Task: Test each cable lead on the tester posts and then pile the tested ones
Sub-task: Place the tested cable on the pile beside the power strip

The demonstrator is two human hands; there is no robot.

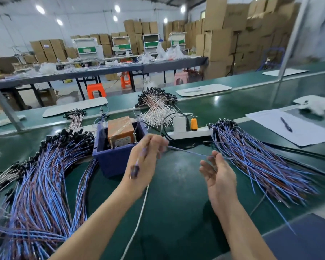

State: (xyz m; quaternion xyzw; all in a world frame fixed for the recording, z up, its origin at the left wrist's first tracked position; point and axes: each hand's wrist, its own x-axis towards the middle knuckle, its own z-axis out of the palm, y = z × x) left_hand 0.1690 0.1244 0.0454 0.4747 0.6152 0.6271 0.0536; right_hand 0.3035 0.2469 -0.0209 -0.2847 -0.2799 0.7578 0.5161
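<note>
Left hand (148, 156): fingers curled round one blue-and-brown cable lead (186, 152), its black plug (134, 170) dangling by the wrist. The lead runs taut to the right hand (219, 175), palm up, fingers loosely spread. The wire lies at a fingertip with no clear pinch.

Tester (120, 136) sits in a blue tray (113, 162) just beyond the left hand, posts (111, 144) upright.

Likely step: carrying the free end to the posts. Best to pinch near the tip and keep the wire taut.

Open desk (176, 194) lies between the hands. Lead piles crowd the left (41, 184) and right (261, 166). A power strip (191, 133) sits behind and a white cord (139, 216) crosses in front, a likely snag.
</note>
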